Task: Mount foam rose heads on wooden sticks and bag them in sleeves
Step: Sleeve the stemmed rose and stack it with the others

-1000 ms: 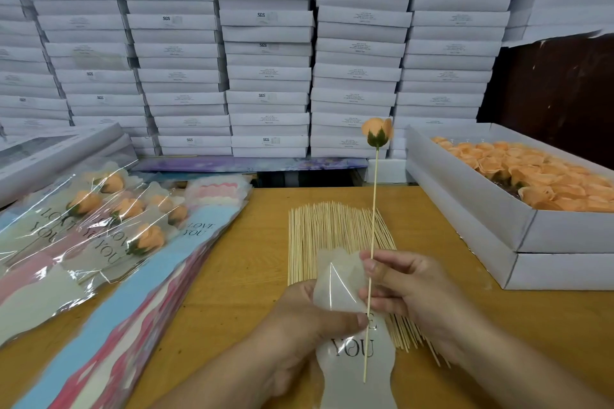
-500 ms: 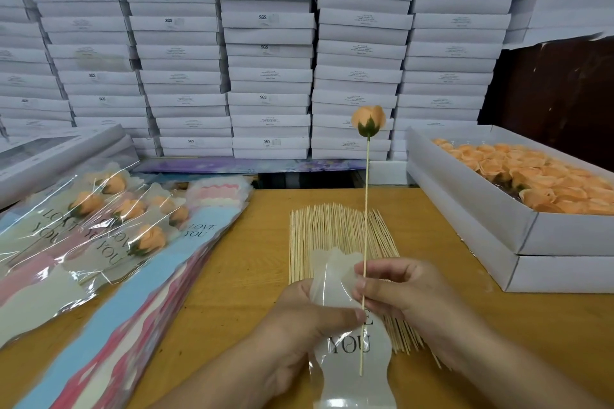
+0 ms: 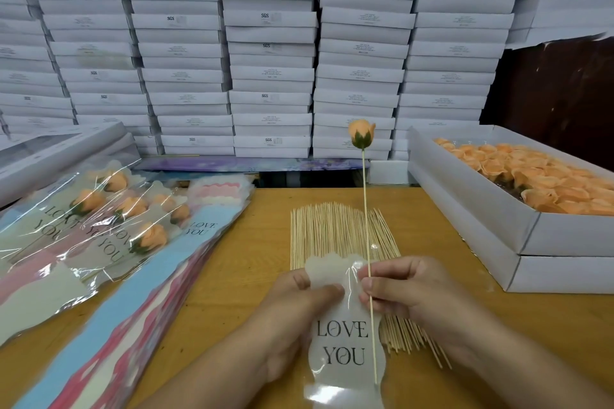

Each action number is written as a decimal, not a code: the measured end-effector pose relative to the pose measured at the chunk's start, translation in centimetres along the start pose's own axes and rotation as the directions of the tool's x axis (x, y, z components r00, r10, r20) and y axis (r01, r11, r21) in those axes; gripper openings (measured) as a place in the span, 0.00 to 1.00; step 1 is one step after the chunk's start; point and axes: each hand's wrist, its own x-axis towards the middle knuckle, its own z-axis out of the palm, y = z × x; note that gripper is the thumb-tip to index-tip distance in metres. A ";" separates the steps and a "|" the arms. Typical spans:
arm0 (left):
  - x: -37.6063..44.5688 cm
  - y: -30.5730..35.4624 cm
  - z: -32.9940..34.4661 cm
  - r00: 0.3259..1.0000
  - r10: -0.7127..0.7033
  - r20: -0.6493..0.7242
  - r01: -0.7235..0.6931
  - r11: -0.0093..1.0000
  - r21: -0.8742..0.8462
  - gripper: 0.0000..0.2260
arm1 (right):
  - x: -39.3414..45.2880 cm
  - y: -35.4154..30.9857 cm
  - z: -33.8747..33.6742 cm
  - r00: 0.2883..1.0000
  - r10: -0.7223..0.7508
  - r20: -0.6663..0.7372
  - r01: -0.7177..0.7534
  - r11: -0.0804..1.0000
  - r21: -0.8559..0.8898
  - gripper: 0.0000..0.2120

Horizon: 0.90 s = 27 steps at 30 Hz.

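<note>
The mounted rose [image 3: 361,134], a matte peach foam bud on a thin pale stick [image 3: 368,252], has been lowered slightly since a second ago, suggesting sleeving has begun. It is pinched by the right hand [image 3: 412,289]; the glossy scalloped sleeve [image 3: 342,339] is gripped at nine o'clock by the left hand [image 3: 292,312]. Loose sticks [image 3: 325,232] lie at twelve, boxed rose heads [image 3: 545,176] at two.

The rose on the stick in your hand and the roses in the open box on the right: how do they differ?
The held rose stands upright on a stick, green base showing; the boxed roses lie packed together, no sticks visible. The right hand pinches that stick. Both are peach.
</note>
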 end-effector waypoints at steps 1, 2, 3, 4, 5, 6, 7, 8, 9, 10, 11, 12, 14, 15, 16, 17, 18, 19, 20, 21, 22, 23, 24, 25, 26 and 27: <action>0.1 0.0 -0.1 1.000 0.005 0.006 -0.005 1.000 0.001 0.08 | 0.0 -0.1 0.0 1.000 0.002 0.015 -0.002 1.000 -0.012 0.04; 0.1 0.1 -0.2 1.000 0.007 0.009 -0.007 1.000 -0.001 0.07 | 0.0 -0.1 -0.1 1.000 0.003 0.024 -0.003 1.000 -0.018 0.03; 0.1 0.1 -0.2 1.000 0.005 0.010 -0.005 1.000 -0.007 0.07 | 0.0 -0.1 -0.1 1.000 0.002 0.027 -0.002 1.000 -0.019 0.03; 0.1 0.2 -0.2 1.000 0.000 0.010 0.000 1.000 -0.018 0.07 | 0.0 -0.1 -0.1 1.000 0.002 0.027 -0.001 1.000 -0.016 0.04; 0.1 0.2 -0.2 1.000 -0.005 0.010 0.005 1.000 -0.030 0.07 | 0.0 -0.1 -0.2 1.000 0.002 0.026 -0.001 1.000 -0.015 0.04; 0.1 0.2 -0.3 1.000 -0.008 0.009 0.008 0.999 -0.040 0.06 | 0.0 -0.1 -0.2 1.000 0.002 0.026 -0.001 1.000 -0.015 0.04; 0.1 0.2 -0.3 1.000 -0.009 0.003 0.009 0.999 -0.046 0.06 | 0.0 -0.2 -0.3 1.000 0.001 0.027 0.000 1.000 -0.017 0.05; 0.2 0.2 -0.3 1.000 -0.010 -0.004 0.010 0.999 -0.050 0.06 | 0.1 -0.2 -0.4 1.000 0.001 0.029 0.000 1.000 -0.015 0.05; 0.2 0.2 -0.3 1.000 -0.013 -0.017 0.012 0.998 -0.056 0.07 | 0.1 -0.3 -0.5 1.000 0.003 0.030 -0.002 1.000 -0.011 0.06; 0.2 0.2 -0.4 0.999 -0.016 -0.031 0.014 0.998 -0.067 0.07 | 0.1 -0.5 -0.6 0.999 0.007 0.033 -0.007 1.000 -0.009 0.08; 0.3 0.3 -0.5 0.999 -0.019 -0.046 0.016 0.997 -0.082 0.08 | 0.2 -0.6 -0.8 0.999 0.012 0.037 -0.012 1.000 -0.014 0.08; 0.2 0.3 -0.5 0.998 -0.022 -0.057 0.017 0.995 -0.095 0.08 | 0.2 -0.8 -0.9 0.999 0.016 0.040 -0.015 1.000 -0.024 0.07; 0.3 0.5 -0.7 0.997 -0.028 -0.066 0.020 0.993 -0.117 0.06 | 0.2 -1.1 -1.2 0.999 0.019 0.041 -0.017 0.999 -0.049 0.07; 0.3 0.5 -0.8 0.998 -0.033 -0.059 0.025 0.992 -0.122 0.04 | 0.2 -1.2 -1.3 0.999 0.019 0.039 -0.017 0.998 -0.061 0.07; 0.3 0.6 -0.9 0.998 -0.035 -0.055 0.028 0.992 -0.124 0.03 | 0.2 -1.3 -1.4 0.999 0.019 0.036 -0.016 0.997 -0.071 0.07; 0.4 0.5 -1.0 0.998 -0.035 -0.052 0.028 0.991 -0.127 0.03 | 0.2 -1.3 -1.5 0.999 0.017 0.031 -0.014 0.997 -0.080 0.08; 0.3 0.6 -1.0 0.998 -0.036 -0.045 0.030 0.991 -0.133 0.02 | 0.2 -1.4 -1.6 1.000 0.013 0.025 -0.011 0.996 -0.088 0.08; 0.3 0.6 -1.0 0.998 -0.041 -0.042 0.035 0.990 -0.136 0.04 | 0.2 -1.4 -1.7 1.000 0.008 0.019 -0.006 0.995 -0.097 0.08; 0.3 0.6 -1.0 0.998 -0.050 -0.035 0.045 0.989 -0.138 0.09 | 0.3 -1.5 -1.8 1.000 0.001 0.016 0.000 0.995 -0.105 0.08; 0.3 0.6 -0.9 0.998 -0.056 -0.028 0.051 0.988 -0.145 0.13 | 0.3 -1.5 -1.9 1.000 -0.005 0.014 0.007 0.994 -0.106 0.08; 0.3 0.7 -0.9 0.998 -0.059 -0.027 0.055 0.987 -0.149 0.18 | 0.4 -1.7 -2.0 1.000 -0.012 0.016 0.014 0.994 -0.104 0.08; 0.2 0.7 -0.9 0.998 -0.060 -0.029 0.055 0.987 -0.149 0.21 | 0.5 -1.8 -2.2 1.000 -0.020 0.018 0.022 0.994 -0.102 0.09; 0.2 0.7 -0.9 0.998 -0.063 -0.029 0.058 0.987 -0.151 0.23 | 0.7 -2.1 -2.3 0.999 -0.027 0.017 0.029 0.994 -0.101 0.09; 0.1 0.8 -0.9 0.997 -0.069 -0.029 0.064 0.986 -0.154 0.25 | 0.9 -2.5 -2.4 0.999 -0.035 0.012 0.036 0.994 -0.100 0.09; 0.1 0.7 -0.9 0.996 -0.078 -0.030 0.072 0.985 -0.157 0.25 | 1.2 -2.9 -2.5 0.999 -0.043 0.003 0.043 0.994 -0.096 0.09; 0.1 0.7 -0.9 0.996 -0.088 -0.029 0.082 0.983 -0.163 0.26 | 1.6 -3.4 -2.5 0.999 -0.050 -0.009 0.049 0.995 -0.088 0.09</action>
